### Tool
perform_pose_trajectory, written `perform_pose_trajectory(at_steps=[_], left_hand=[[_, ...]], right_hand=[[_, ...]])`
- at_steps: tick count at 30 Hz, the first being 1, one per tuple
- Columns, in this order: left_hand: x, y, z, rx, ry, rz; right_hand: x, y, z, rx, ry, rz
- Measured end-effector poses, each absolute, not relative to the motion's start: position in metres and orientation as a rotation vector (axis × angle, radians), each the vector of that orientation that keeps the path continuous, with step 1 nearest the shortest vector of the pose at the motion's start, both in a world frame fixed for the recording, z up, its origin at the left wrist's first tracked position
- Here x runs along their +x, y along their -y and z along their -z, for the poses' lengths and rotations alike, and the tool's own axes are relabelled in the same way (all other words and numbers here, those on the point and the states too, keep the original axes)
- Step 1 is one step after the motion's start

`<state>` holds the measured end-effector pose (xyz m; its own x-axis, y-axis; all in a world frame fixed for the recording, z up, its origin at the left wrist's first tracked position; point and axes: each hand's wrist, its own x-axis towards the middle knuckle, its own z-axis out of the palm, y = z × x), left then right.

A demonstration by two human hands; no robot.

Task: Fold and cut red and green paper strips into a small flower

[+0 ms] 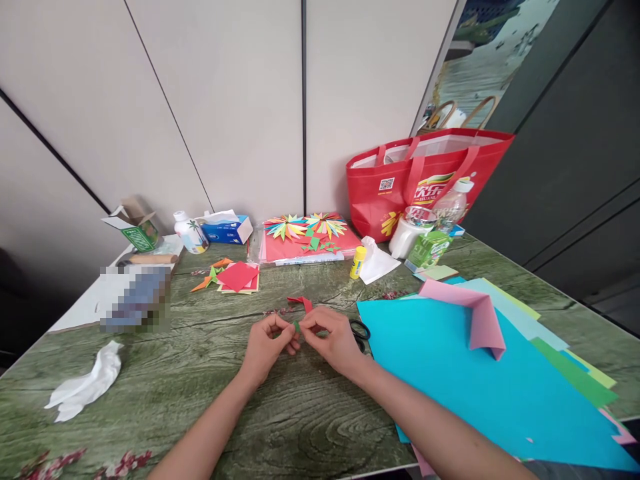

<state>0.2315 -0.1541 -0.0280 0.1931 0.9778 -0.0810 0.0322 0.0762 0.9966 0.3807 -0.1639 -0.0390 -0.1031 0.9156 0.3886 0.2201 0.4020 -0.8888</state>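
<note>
Our left hand (267,343) and right hand (330,337) pinch a green piece (297,327) well inside the surface (175,367)'s near edge; uneven tugging could tear it!

Left hand (265,343) and right hand (330,337), green paper (297,327) pinched between fingertips, red paper (303,303) just beyond

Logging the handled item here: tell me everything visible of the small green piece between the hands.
The small green piece looks like paper, plain in colour. Only a sliver shows between the left hand and the right hand, which appear to pinch it from either side; they hide the rest, so its full outline and any folds cannot be told. It is over the wood-patterned table, nearer the camera than the red folded paper.
</note>
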Motion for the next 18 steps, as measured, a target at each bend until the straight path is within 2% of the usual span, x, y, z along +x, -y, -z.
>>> perform_pose_trajectory(at_steps=[3, 12, 18], left_hand=[[0.231, 0.153, 0.028, 1.266, -1.117, -1.014], [0.231, 0.154, 0.027, 1.342, -1.095, -0.969], [0.232, 0.156, 0.023, 1.327, -1.074, -0.919]], right_hand=[[0.381, 0.164, 0.037, -0.989, 1.609, -0.868], [0.388, 0.153, 0.039, -0.92, 0.985, -1.822], [0.391, 0.153, 0.035, -0.946, 0.909, -1.891]])
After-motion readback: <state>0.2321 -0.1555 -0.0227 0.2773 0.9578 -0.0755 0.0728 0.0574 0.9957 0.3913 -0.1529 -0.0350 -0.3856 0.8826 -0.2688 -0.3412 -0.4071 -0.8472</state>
